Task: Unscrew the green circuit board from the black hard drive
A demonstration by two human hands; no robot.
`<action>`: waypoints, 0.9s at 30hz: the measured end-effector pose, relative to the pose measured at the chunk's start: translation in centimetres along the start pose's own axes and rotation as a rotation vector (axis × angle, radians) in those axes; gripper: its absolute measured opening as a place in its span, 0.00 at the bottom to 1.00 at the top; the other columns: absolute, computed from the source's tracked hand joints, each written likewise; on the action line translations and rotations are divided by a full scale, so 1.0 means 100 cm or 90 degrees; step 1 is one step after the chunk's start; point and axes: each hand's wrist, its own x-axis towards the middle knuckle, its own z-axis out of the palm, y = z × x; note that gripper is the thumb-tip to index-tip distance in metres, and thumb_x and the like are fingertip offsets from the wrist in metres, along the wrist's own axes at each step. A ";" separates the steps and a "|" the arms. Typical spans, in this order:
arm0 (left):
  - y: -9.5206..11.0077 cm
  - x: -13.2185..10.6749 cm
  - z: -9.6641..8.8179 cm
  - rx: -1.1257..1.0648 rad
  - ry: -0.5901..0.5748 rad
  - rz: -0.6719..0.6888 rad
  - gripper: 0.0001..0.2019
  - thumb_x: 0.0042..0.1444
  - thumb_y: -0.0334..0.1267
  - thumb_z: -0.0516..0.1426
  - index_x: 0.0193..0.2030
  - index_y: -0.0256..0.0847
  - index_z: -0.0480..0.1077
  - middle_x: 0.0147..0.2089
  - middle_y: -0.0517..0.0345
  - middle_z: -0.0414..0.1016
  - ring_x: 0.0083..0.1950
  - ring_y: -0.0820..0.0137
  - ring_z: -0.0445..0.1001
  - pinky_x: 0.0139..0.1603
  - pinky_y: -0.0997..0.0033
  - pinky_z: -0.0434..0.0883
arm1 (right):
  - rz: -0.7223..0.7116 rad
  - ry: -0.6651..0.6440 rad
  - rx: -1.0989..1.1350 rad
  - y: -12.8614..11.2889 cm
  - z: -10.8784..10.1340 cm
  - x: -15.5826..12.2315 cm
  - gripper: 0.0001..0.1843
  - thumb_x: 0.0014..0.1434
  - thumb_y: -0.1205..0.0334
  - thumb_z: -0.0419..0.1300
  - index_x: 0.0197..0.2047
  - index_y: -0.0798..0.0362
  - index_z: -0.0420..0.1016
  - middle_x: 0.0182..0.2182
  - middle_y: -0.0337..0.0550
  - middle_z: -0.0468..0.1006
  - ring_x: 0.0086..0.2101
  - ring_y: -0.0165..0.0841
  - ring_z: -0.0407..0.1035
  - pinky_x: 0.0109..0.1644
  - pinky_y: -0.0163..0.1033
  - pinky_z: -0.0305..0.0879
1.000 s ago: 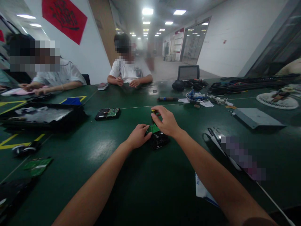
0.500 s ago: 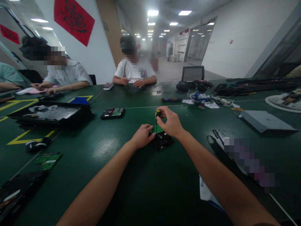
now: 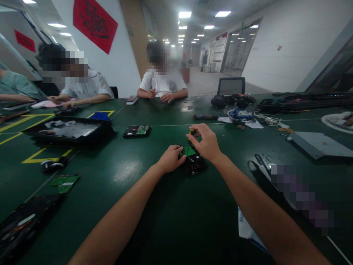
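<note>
A black hard drive [image 3: 194,164] with a green circuit board [image 3: 188,151] on top lies on the green table [image 3: 154,217] in front of me. My left hand [image 3: 170,159] grips its left edge with curled fingers. My right hand [image 3: 207,144] is closed round the yellow and black handle of a small screwdriver [image 3: 191,131], which stands upright with its tip on the green board.
Another hard drive [image 3: 137,131] lies further back to the left, beside a black tray [image 3: 68,130]. Loose green boards [image 3: 65,182] lie at the left. Tools, cables and a grey metal box [image 3: 317,144] fill the right. Two people sit across the table.
The view has shifted, so everything sits slightly further right in the picture. Both hands have stayed on the drive and the screwdriver; the right fingers shifted slightly on the handle.
</note>
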 end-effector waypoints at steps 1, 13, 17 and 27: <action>0.000 0.000 0.000 0.001 0.000 -0.001 0.22 0.63 0.47 0.56 0.58 0.34 0.72 0.54 0.41 0.74 0.58 0.54 0.71 0.59 0.56 0.71 | -0.002 0.004 -0.003 0.000 0.000 0.000 0.11 0.64 0.58 0.61 0.50 0.49 0.71 0.46 0.48 0.75 0.44 0.40 0.73 0.50 0.50 0.73; 0.002 0.000 -0.003 0.004 -0.006 -0.008 0.22 0.64 0.47 0.55 0.59 0.35 0.72 0.55 0.42 0.74 0.59 0.54 0.70 0.59 0.56 0.70 | -0.002 0.010 0.005 0.002 0.001 -0.001 0.10 0.64 0.59 0.61 0.49 0.49 0.71 0.46 0.48 0.76 0.43 0.40 0.73 0.49 0.50 0.73; 0.002 0.000 -0.003 -0.006 -0.003 -0.006 0.22 0.64 0.47 0.55 0.59 0.36 0.72 0.55 0.42 0.74 0.58 0.54 0.71 0.60 0.56 0.70 | -0.004 0.006 0.017 0.001 0.000 0.000 0.11 0.65 0.62 0.58 0.50 0.49 0.71 0.46 0.48 0.77 0.43 0.40 0.74 0.49 0.49 0.74; 0.001 -0.001 -0.003 0.009 -0.001 0.002 0.24 0.64 0.48 0.55 0.60 0.33 0.71 0.55 0.41 0.74 0.59 0.54 0.70 0.60 0.56 0.70 | -0.037 -0.014 0.024 0.000 0.001 0.001 0.13 0.66 0.63 0.57 0.53 0.49 0.71 0.50 0.49 0.75 0.50 0.42 0.71 0.53 0.52 0.73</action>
